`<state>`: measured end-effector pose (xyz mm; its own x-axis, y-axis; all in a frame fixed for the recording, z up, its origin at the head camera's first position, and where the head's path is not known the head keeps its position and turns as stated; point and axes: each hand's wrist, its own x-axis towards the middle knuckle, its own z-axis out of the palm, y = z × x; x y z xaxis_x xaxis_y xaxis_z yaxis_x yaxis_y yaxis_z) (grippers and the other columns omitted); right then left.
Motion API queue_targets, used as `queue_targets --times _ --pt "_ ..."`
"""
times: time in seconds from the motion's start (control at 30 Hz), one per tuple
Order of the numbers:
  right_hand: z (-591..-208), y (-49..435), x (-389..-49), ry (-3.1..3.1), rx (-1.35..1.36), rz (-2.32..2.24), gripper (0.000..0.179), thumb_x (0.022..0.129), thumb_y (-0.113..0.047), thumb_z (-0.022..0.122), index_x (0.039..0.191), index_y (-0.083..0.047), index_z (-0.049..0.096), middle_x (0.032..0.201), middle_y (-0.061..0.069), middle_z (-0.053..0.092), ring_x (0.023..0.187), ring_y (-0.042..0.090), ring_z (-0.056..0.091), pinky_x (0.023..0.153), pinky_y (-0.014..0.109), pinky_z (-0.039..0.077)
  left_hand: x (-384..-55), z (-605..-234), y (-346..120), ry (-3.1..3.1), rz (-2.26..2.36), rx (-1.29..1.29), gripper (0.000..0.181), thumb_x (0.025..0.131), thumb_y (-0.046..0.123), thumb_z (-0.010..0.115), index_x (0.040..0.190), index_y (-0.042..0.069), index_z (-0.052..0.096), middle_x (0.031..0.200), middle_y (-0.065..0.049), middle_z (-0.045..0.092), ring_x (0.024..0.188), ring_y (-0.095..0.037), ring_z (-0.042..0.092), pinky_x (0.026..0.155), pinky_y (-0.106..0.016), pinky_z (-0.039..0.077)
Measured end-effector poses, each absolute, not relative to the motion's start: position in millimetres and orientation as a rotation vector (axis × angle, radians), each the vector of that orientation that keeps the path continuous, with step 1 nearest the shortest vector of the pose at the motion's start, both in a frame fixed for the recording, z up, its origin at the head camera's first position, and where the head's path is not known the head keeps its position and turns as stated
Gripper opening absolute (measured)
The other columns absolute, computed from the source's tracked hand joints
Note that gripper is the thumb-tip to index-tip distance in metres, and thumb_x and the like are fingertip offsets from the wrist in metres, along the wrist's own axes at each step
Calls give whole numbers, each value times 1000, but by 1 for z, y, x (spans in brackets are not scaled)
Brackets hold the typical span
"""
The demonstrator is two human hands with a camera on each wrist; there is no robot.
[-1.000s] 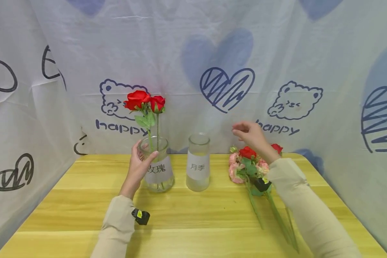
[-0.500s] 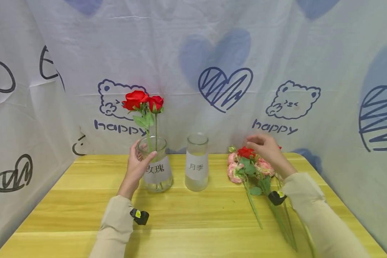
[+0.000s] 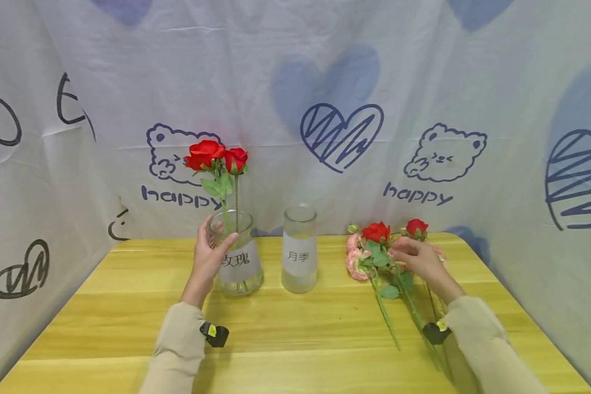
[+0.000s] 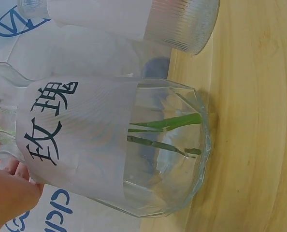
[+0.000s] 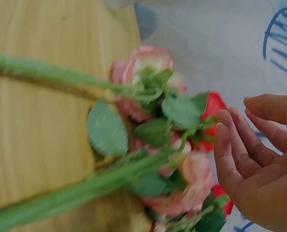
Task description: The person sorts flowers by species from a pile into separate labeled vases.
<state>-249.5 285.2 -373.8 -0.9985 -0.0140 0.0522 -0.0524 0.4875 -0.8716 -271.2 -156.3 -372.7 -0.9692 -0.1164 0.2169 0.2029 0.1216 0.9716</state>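
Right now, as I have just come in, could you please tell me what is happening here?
A person's left hand grips the wide vase with two red roses in it. The right hand, holding nothing, is at the red and pink flowers lying on the table. Between the hands stands the narrow vase, with no flowers in it.

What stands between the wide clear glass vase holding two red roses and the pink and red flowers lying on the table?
A narrower clear glass vase with a white paper label, standing upright; the head view shows this.
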Motion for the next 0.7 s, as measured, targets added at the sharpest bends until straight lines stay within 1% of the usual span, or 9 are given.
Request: queue_targets --times 0.13,0.27,0.4,0.47,0.5,0.6,0.7 --pt "-382 294 -244 -2688 64 1560 42 97 -13 59 128 13 51 117 27 62 97 30 64 79 36 57 -271 -372 -156 -2147 -1929 -92 86 91 20 67 155 9 10 153 -16 30 140 -33 25 116 -42 18" --pt "-389 301 -239 -2692 86 1548 41 96 -10 60 127 16 51 112 28 63 95 30 65 76 37 58 -271 -371 -156 -2150 -1926 -101 86 91 21 67 155 9 10 153 -16 30 140 -34 25 116 -43 19" --pt "-397 308 -235 -2703 86 1568 41 95 -8 61 126 17 51 115 29 62 93 21 66 77 39 57 -272 -371 -155 -2163 -1926 -103 86 92 22 66 155 10 9 154 -17 29 140 -34 24 116 -43 18" --pt "-400 310 -233 -2708 84 1580 40 95 -8 61 125 16 52 116 29 62 93 19 65 78 40 57 -272 -371 -155 -2168 -1928 -108 87 92 22 65 155 10 7 154 -17 28 140 -35 24 116 -44 17" --pt "-402 312 -232 -2716 87 1577 40 95 -9 62 125 15 53 116 29 62 93 19 65 78 40 57 -272 -372 -155 -2172 -1928 -109 87 92 22 65 155 9 7 154 -17 27 141 -35 23 116 -44 17" --pt "-405 315 -227 -2745 116 1562 40 94 -10 63 125 15 53 114 27 63 97 27 65 78 40 57 -271 -372 -155 -2173 -1930 -109 86 92 22 64 155 9 7 154 -18 27 141 -35 23 116 -45 17" --pt "-407 317 -222 -2781 145 1551 41 94 -8 62 126 15 52 114 27 63 101 34 63 78 38 57 -270 -371 -156 -2174 -1932 -106 85 93 22 64 155 9 7 154 -18 27 141 -36 23 116 -46 17"
